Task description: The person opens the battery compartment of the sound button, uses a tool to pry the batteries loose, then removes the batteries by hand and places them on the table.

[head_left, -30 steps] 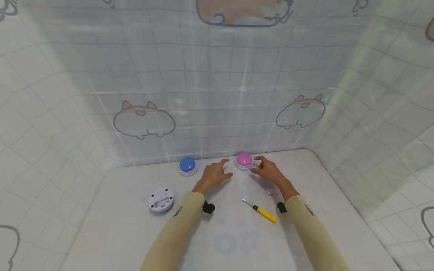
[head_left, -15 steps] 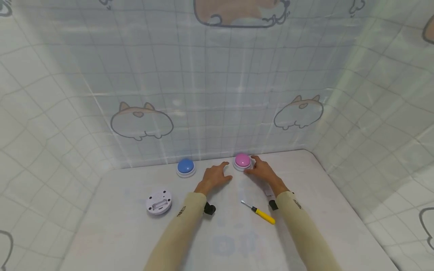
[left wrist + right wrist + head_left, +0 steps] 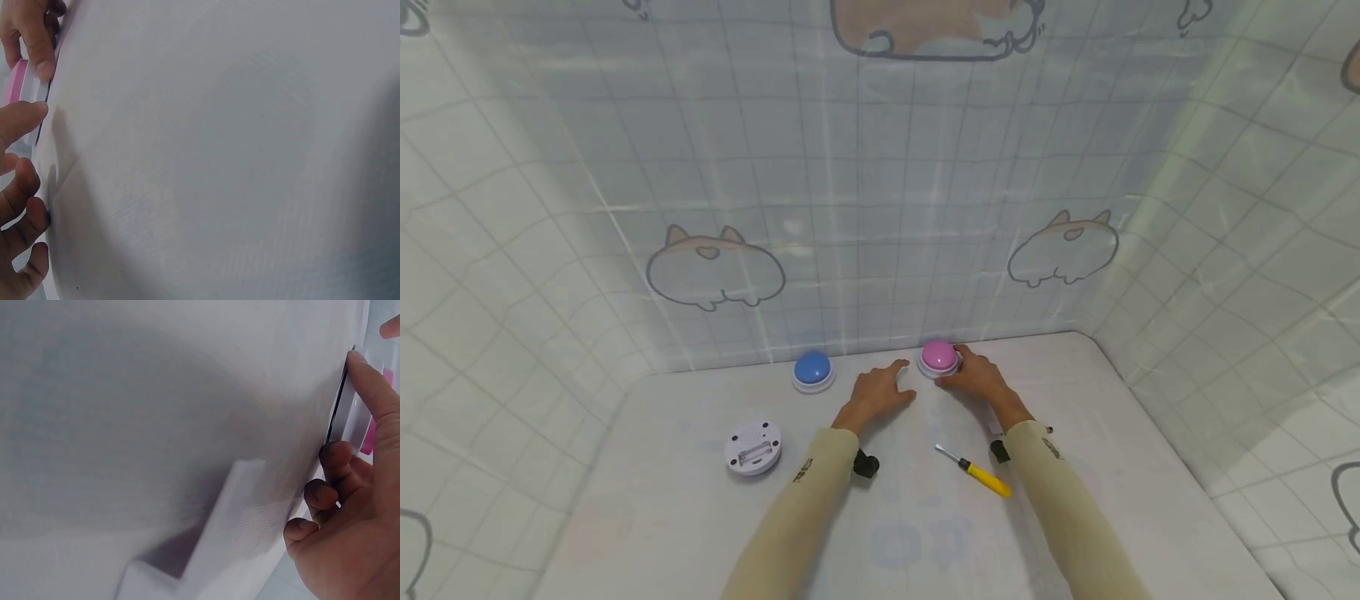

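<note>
A pink dome push button [image 3: 939,354] with a white round base stands near the table's back edge. My right hand [image 3: 977,377] holds that base from its right side; in the right wrist view the thumb and the curled fingers lie at opposite sides of the white base [image 3: 345,412]. Left of the button, my left hand [image 3: 876,394] is apart from it and holds nothing, index finger and thumb spread toward it. The left wrist view has the left hand's other fingers loosely bent, with the pink button [image 3: 15,84] beyond.
A blue push button [image 3: 812,367] stands back left. Nearer lies an overturned white button [image 3: 753,450], its battery slot uncovered. A yellow-handled screwdriver [image 3: 988,480] lies between the forearms. By the right wrist is a small white plastic piece [image 3: 228,519]. Patterned sheeting [image 3: 880,208] rises behind the table.
My right hand has moved left to the pink button, and its thumb and fingers have closed on the base. The left hand has barely moved.
</note>
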The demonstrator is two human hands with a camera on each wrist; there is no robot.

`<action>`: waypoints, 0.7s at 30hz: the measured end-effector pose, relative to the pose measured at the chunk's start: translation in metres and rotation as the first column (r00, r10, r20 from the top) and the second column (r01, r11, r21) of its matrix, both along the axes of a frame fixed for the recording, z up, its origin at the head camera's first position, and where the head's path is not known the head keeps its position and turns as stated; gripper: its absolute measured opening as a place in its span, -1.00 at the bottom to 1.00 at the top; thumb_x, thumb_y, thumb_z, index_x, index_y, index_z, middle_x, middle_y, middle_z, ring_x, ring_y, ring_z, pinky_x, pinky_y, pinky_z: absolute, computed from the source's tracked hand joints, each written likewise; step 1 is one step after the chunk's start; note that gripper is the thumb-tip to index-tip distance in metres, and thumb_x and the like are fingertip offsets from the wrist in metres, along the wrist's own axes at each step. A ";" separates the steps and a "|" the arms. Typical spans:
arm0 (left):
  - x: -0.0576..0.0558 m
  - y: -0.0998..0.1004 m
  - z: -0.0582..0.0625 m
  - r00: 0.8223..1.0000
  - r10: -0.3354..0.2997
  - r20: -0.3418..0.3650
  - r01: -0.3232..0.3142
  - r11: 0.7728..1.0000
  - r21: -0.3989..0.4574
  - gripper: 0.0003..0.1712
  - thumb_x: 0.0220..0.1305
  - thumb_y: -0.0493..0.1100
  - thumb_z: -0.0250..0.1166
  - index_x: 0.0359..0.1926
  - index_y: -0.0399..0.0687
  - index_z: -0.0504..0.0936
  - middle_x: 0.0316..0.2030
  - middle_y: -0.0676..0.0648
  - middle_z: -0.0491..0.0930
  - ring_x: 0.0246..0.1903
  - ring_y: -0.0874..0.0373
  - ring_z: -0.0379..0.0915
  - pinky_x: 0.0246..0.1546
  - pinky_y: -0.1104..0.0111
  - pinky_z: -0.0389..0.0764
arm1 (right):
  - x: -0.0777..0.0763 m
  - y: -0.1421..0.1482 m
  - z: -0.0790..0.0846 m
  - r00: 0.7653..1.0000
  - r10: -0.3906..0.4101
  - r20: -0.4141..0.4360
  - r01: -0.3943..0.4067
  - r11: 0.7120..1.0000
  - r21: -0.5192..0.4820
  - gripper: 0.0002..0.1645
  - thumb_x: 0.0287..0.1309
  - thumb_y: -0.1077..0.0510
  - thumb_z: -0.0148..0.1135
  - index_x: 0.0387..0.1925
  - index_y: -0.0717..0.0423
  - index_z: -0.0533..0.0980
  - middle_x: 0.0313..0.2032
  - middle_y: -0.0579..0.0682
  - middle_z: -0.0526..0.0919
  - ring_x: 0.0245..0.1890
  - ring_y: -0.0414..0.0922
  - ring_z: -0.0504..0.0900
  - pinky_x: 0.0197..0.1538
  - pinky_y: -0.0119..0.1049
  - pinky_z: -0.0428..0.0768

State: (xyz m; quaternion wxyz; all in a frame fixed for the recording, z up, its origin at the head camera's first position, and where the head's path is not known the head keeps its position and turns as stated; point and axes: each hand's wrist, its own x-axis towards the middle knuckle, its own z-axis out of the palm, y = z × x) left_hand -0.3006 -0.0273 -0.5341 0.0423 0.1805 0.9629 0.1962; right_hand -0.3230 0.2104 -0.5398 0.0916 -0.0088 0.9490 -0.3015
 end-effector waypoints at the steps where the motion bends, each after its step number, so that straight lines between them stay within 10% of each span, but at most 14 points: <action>1: 0.000 0.000 0.000 1.000 -0.001 0.001 0.001 1.000 0.002 -0.24 0.29 0.21 0.30 0.45 0.17 0.35 -0.53 0.10 0.58 -0.45 0.13 0.51 -0.01 0.00 0.51 | -0.001 0.000 0.000 1.000 0.002 -0.002 -0.002 1.000 0.008 0.17 0.02 -0.28 0.50 0.52 0.02 0.14 0.37 0.18 0.43 0.34 0.18 0.41 0.34 0.22 0.30; 21: 0.004 0.003 0.002 1.000 0.016 0.014 -0.016 1.000 0.015 -0.25 0.31 0.16 0.34 0.45 0.15 0.35 -0.52 0.09 0.58 -0.46 0.12 0.51 0.04 -0.04 0.49 | 0.011 -0.004 -0.003 0.991 0.044 -0.126 -0.035 0.997 0.068 0.13 -0.03 -0.40 0.45 0.40 0.17 0.30 0.24 0.21 0.55 0.22 0.17 0.53 0.33 0.22 0.29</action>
